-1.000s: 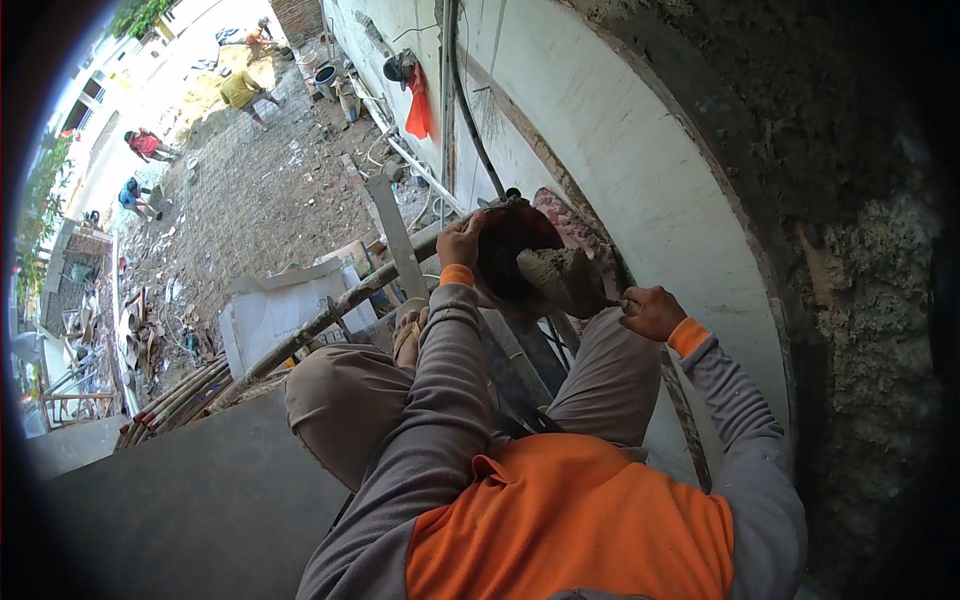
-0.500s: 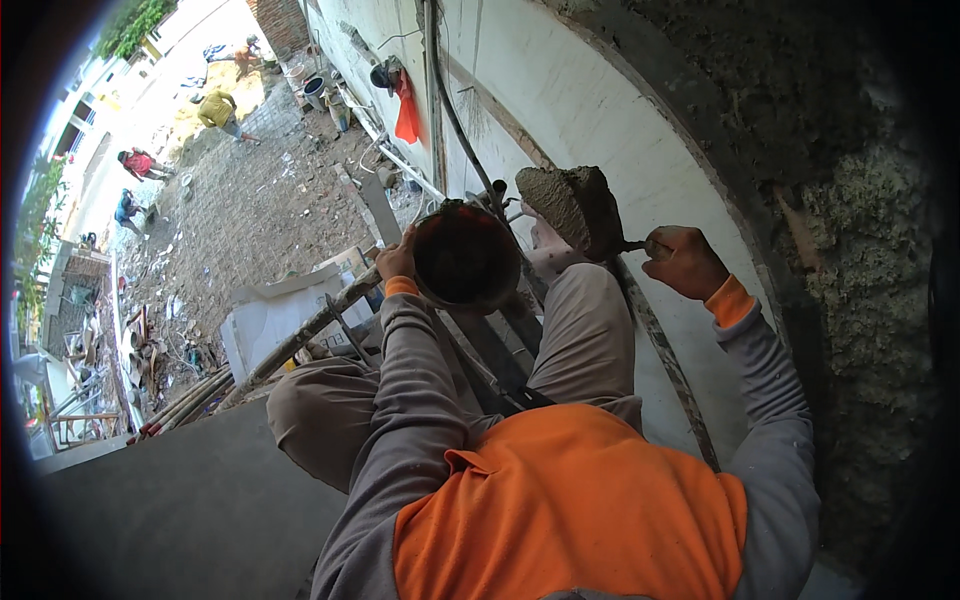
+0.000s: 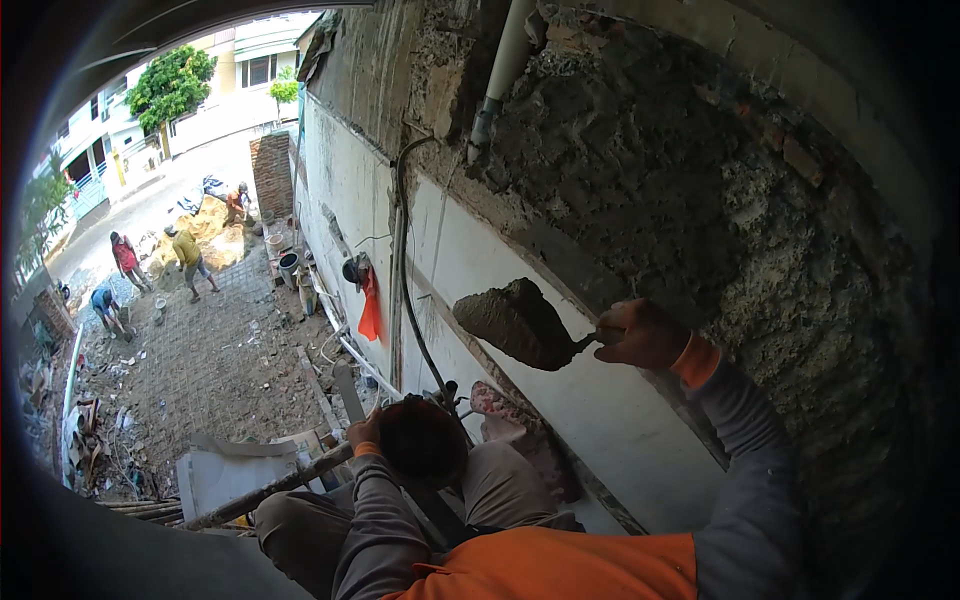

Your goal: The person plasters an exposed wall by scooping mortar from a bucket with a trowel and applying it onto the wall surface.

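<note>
My right hand [image 3: 645, 335] is closed round the handle of a trowel [image 3: 583, 345]. A thick heap of wet grey mortar [image 3: 500, 318] covers its blade, which is held out in front of the wall. My left hand [image 3: 366, 430] grips the rim of a dark round bucket [image 3: 424, 440] above my knees. Shadow hides what is inside the bucket. Beyond the trowel, the upper wall carries rough dark mortar [image 3: 620, 170], with a smooth white wall panel [image 3: 470, 250] below it.
A pale pipe [image 3: 500, 75] and a black hose [image 3: 403, 210] run down the wall. An orange cloth [image 3: 370, 305] hangs there. Beside my left arm lies a scaffold pole [image 3: 270, 488]. Far below, several people work on rubble-strewn ground [image 3: 200, 360] near a sand pile [image 3: 208, 222].
My view has tilted up toward the wall and street. My right hand has lifted the loaded trowel away from the bucket and toward the rough wall. My left hand keeps its grip on the bucket.
</note>
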